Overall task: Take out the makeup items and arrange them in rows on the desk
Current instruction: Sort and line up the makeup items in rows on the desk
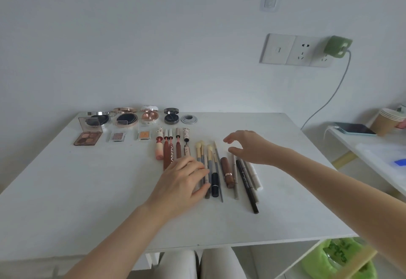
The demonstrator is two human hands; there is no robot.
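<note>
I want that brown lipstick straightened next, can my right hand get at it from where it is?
Probably yes: the right hand hovers open just behind the brown lipstick, with nothing lying over it.

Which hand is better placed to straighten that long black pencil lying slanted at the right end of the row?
Right, probably. The right hand hovers open just above the far end of the black pencil, holding nothing. The left hand rests on the brushes farther left, and would have to cross the brown lipstick.
</note>
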